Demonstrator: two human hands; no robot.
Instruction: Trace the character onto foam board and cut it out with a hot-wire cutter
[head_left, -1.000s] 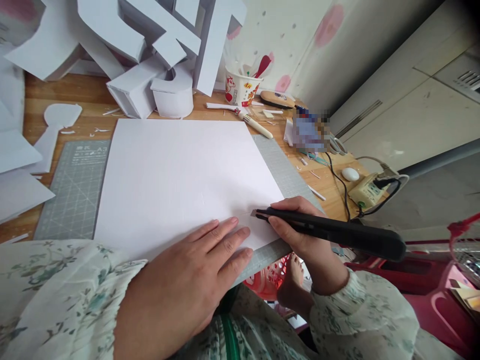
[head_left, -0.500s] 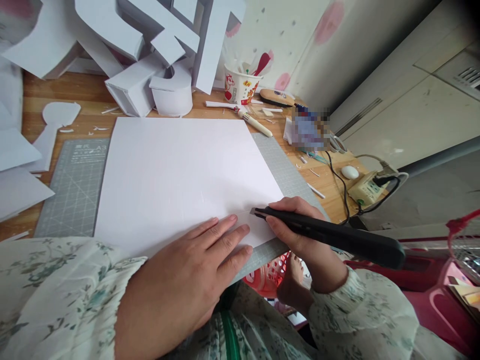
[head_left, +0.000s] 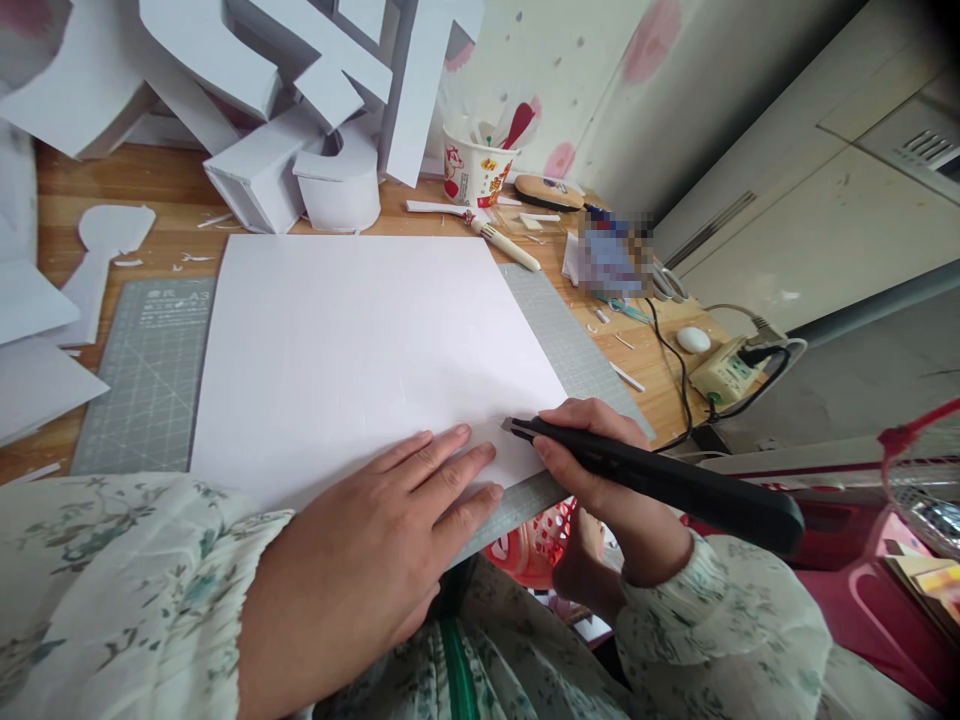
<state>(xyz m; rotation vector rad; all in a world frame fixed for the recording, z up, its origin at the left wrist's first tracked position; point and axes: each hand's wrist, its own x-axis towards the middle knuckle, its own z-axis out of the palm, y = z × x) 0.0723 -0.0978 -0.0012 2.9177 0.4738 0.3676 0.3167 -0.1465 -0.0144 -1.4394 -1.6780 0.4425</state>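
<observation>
A large white sheet [head_left: 360, 340] lies on a grey cutting mat [head_left: 150, 370] on the wooden table. My left hand [head_left: 382, 560] lies flat on the sheet's near right corner, fingers stretched out and pressing it down. My right hand [head_left: 592, 460] is closed round a long black utility knife [head_left: 660, 480]. The knife's tip rests on the sheet near its right edge, just beyond my left fingertips. Both arms wear flowered sleeves.
White foam-board shapes [head_left: 300, 110] are stacked at the back of the table, and loose white cut-outs [head_left: 45, 320] lie at the left. A paper cup with tools [head_left: 472, 170], a pen [head_left: 502, 243], a power strip [head_left: 724, 372] with cables and a red basket [head_left: 532, 545] sit at the right.
The knife tip has stayed at nearly the same spot on the sheet. The view has shifted slightly, and both hands keep their positions.
</observation>
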